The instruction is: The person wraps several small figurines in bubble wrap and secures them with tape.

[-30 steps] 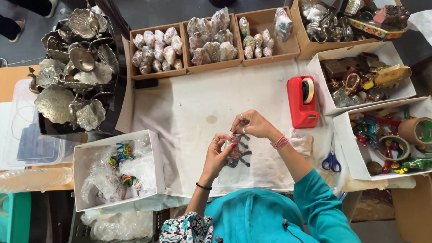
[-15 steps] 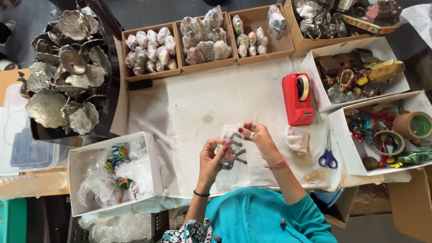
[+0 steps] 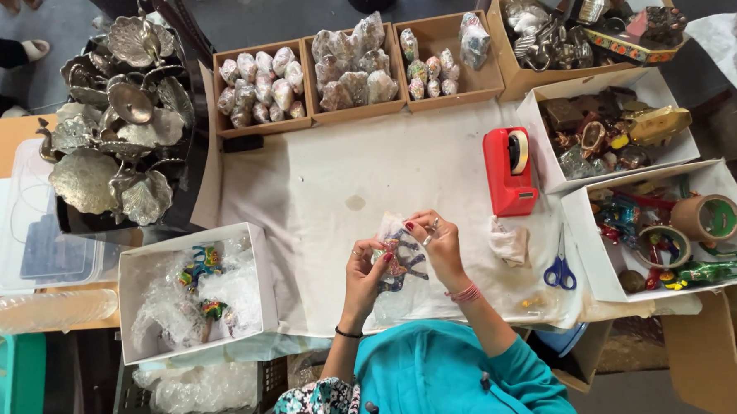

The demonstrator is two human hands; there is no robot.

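Figurine (image 3: 397, 259), small & painted, sits in clear bubble wrap (image 3: 401, 292) over counter (image 3: 342, 175), pinched between your left hand (image 3: 365, 269) & right hand (image 3: 438, 244). Vs. a sec ago, hands are closer together, wrap tighter round it.

A single head-worn camera looks almost straight down from well above the cloth-covered worktop (image 3: 342, 163) (the wearer's teal-clad shoulders fill the bottom edge), facing the row of brown cardboard boxes (image 3: 356, 108) at the far side, taking in the whole spread.
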